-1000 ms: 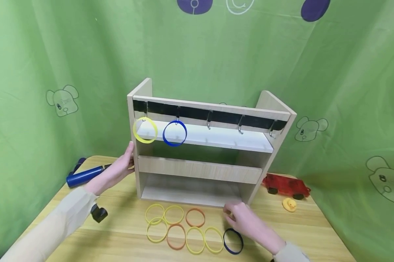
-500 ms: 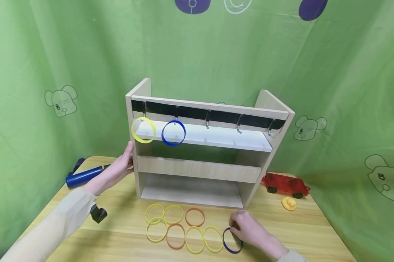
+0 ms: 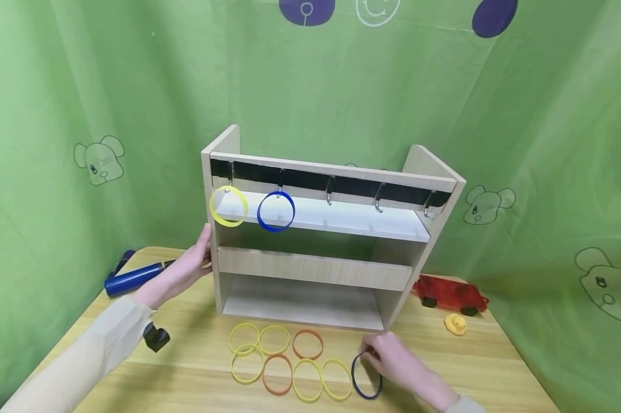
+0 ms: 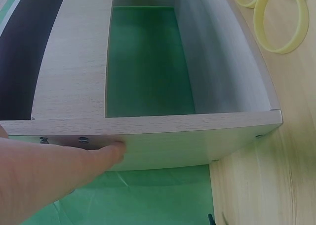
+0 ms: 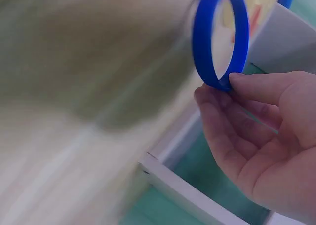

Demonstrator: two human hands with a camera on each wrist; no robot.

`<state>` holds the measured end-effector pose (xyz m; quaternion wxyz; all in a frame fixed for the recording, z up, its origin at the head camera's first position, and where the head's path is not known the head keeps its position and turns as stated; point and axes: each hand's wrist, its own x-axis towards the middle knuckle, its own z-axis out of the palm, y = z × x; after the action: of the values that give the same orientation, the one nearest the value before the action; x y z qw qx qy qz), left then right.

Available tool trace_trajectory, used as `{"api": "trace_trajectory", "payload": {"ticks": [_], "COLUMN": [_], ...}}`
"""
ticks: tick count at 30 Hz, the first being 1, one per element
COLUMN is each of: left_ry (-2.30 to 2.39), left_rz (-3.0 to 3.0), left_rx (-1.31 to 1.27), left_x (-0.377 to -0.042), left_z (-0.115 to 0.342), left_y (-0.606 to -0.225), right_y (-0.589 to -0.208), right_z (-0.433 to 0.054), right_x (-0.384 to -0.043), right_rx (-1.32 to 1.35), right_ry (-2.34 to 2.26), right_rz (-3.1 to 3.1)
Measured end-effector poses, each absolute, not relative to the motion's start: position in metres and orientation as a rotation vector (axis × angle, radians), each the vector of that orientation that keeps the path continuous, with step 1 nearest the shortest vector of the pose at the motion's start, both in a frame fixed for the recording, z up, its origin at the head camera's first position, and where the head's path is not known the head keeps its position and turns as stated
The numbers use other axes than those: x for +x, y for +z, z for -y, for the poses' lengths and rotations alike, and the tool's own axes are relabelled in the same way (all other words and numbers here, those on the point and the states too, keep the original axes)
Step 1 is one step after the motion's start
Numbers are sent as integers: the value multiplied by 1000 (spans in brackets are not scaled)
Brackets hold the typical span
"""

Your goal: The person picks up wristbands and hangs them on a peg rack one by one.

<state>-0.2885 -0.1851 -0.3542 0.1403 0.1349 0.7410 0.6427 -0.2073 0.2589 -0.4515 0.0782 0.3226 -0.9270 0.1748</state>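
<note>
Right hand (image 3: 393,358) pinching one blue ring (image 5: 201,42) before the rack (image 3: 315,268), five yellow rings (image 3: 307,400), two orange rings (image 3: 277,393) lying there, two more rings (image 3: 230,223) (yellow, blue) hanging from its five hooks (image 3: 329,197), left hand (image 3: 190,263) resting unclenched against its side, some fingers hidden.

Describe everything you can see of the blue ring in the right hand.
The blue ring is a plain, thin, round band with an open middle, smooth and apparently rubber or plastic; it looks bright in the right wrist view, darker in the head view. The right hand pinches its far edge, tilting it up off the table. It is just right of the nearest yellow ring. Whether its near edge touches the table is unclear.
</note>
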Motion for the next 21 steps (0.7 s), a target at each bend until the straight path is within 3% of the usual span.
{"api": "trace_trajectory", "payload": {"ticks": [8,21], "left_ry": [1870,1859], "left_rz": [-2129,-2134], "left_rx": [384,363], "left_x": [-289,-290], "left_z": [184,183], "left_y": [-354,-354], "right_y": [-418,-310], "right_z": [-244,-204], "right_x": [-207,-212], "right_rx": [1048,1109], "right_ry": [428,329], "right_rz": [2488,2244]}}
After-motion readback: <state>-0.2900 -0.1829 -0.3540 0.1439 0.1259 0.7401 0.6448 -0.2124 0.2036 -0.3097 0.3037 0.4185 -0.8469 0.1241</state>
